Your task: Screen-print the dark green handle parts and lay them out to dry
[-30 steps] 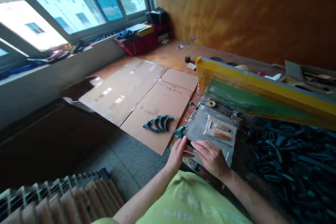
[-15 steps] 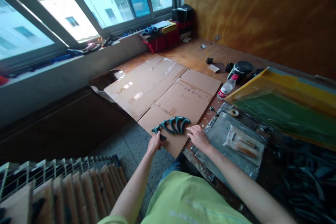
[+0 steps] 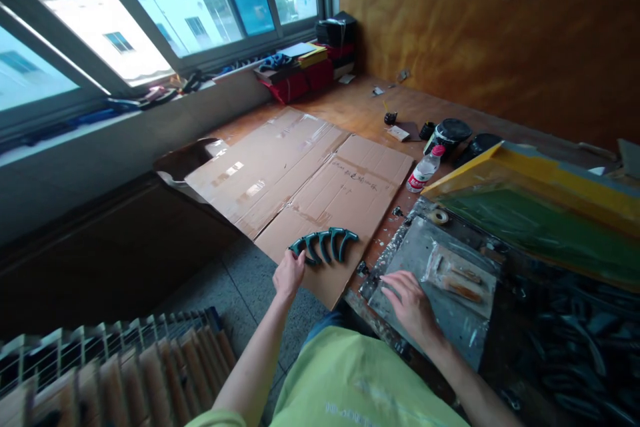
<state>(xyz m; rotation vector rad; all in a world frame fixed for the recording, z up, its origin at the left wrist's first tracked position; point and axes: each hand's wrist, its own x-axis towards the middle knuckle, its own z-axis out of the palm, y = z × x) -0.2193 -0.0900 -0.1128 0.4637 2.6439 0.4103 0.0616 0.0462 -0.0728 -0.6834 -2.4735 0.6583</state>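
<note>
Several dark green curved handles [image 3: 325,245] lie side by side in a fan on the near part of a flattened cardboard sheet [image 3: 350,183]. My left hand [image 3: 290,273] is closed, thumb and fingers on the leftmost curved handle [image 3: 297,247], which they partly cover. To the right of the cardboard, my right hand [image 3: 411,301] hovers by the near edge of a grey plate [image 3: 400,263]. Its fingers are apart and it holds nothing. On that plate lies a clear-wrapped pad with brownish strips [image 3: 460,280].
A bottle with a red cap [image 3: 425,170] stands beside a black-lidded tub [image 3: 450,133]. A yellow-framed green screen [image 3: 530,213] tilts over the right side. Dark parts [image 3: 580,340] pile up below it. At lower left is a rack [image 3: 125,360] with boards.
My right hand has moved right and toward me, off the cardboard's edge to the grey plate. The leftmost curved handle now sits closer to the others, with my left hand still on it.
</note>
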